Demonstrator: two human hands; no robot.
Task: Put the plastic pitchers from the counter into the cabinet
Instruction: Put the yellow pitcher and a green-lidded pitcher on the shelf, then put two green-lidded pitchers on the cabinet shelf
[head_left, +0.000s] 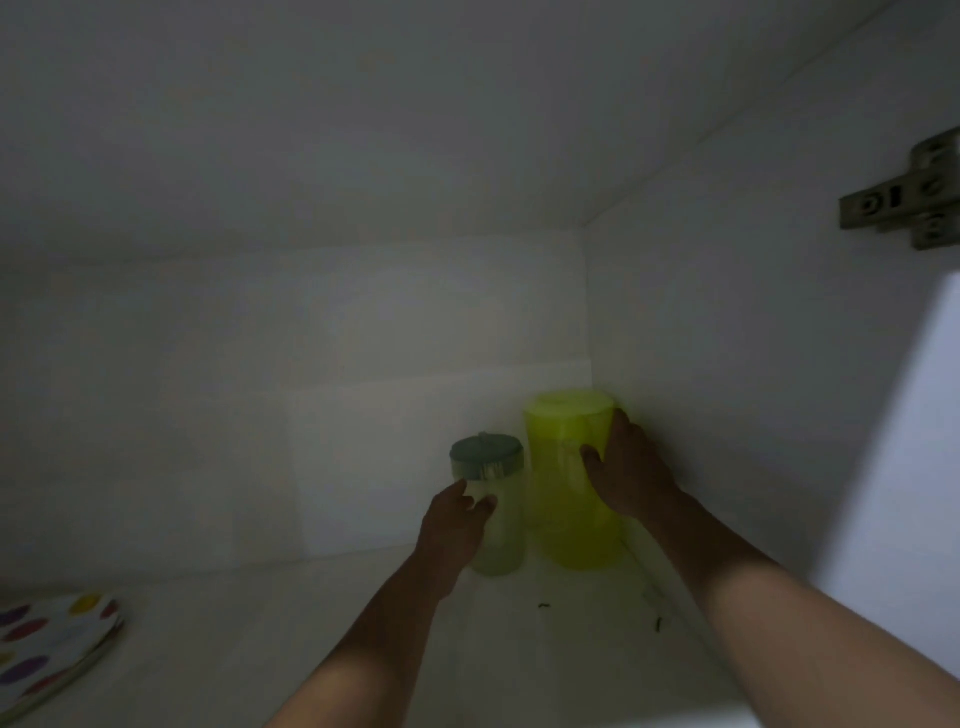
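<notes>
Currently both pitchers stand upright inside the white cabinet (363, 322), long axes vertical, lids up, at lower centre-right of the frame, set back in the right rear corner. Tall translucent yellow-green plastic pitcher with matching lid (571, 467) sits against the right wall; narrower pale translucent plastic pitcher with grey-green lid (488, 499) stands just beside it on its left, a thin gap between them. Spout or handle direction: cannot tell, too dim and blurred.

Left hand (454, 525) wraps the pale pitcher's body below the lid, thumb and fingers curled on it. Right hand (626, 478) grasps the yellow-green pitcher's right side, thumb on its front face, fingers reaching round the far side.

Stack of white plates with coloured oval spots (49, 649) lies flat at lower left. Metal door hinge (906, 200) at upper right edge.
</notes>
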